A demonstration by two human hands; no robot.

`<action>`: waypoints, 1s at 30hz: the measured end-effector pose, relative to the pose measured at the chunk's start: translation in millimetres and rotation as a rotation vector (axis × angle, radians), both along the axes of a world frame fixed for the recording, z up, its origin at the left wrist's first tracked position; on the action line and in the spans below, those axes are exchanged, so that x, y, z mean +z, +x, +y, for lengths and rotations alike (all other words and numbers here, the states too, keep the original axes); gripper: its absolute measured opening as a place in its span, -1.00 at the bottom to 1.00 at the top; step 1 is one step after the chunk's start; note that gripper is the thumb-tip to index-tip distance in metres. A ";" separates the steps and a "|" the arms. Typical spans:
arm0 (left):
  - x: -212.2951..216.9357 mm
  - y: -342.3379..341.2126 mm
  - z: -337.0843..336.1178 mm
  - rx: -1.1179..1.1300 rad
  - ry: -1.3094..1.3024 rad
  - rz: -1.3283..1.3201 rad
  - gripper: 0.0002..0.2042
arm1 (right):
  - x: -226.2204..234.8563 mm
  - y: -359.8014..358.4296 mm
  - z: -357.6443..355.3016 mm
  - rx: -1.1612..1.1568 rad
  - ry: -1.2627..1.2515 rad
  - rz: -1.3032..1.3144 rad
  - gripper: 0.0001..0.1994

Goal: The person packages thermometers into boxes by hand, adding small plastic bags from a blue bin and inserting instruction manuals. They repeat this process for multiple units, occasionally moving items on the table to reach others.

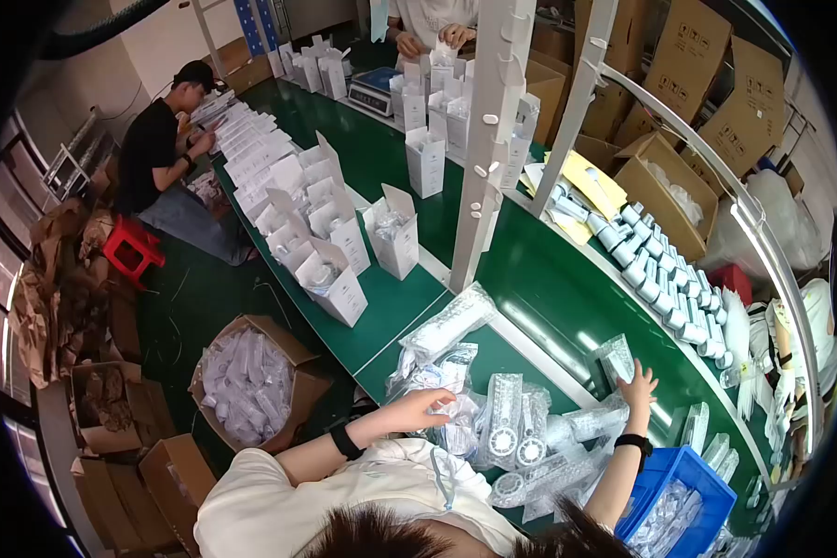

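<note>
My left hand [422,409] is at the near edge of the green table, beside clear plastic bags [445,372] with white contents. Its fingers are stretched out and nothing shows in them. Further right, my right hand [636,387] reaches forward with spread fingers. Close by its fingertips lies a bubble-wrapped packet [614,357]; whether they touch cannot be made out. Between the two hands is a pile of bubble-wrapped cylindrical parts [503,418], some with round white ends facing me. Another long bubble-wrapped piece [449,323] lies crosswise behind the bags.
Open white boxes [333,284] line the left table. A metal post [489,149] rises mid-table. White and dark cylindrical parts [656,256] stand in rows at right. A blue bin [688,465] sits near my right arm, a carton of plastic packets [251,381] at left. Two co-workers work beyond.
</note>
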State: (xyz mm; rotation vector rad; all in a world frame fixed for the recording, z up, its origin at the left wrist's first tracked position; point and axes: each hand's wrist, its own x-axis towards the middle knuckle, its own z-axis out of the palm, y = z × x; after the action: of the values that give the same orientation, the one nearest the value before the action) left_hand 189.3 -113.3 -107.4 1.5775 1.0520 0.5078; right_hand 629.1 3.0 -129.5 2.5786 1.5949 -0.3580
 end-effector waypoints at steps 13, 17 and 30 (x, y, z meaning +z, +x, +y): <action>55.0 -64.8 -5.9 0.293 -0.021 -0.105 -0.69 | -31.4 -175.8 -266.7 -0.055 0.465 -0.201 -0.22; 81.3 -80.4 6.9 0.265 0.026 -0.189 -0.72 | -88.3 -173.3 -234.7 -0.114 0.687 -0.400 -0.37; 153.4 -325.6 96.9 0.635 0.518 -0.356 -0.77 | -31.5 -241.7 -185.5 -0.326 0.946 -0.662 -0.57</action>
State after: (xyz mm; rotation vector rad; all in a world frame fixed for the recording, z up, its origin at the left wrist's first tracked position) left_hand -136.3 -16.3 46.1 1.4744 1.1879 1.5356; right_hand 387.4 -182.5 -161.0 2.9991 1.2244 1.4109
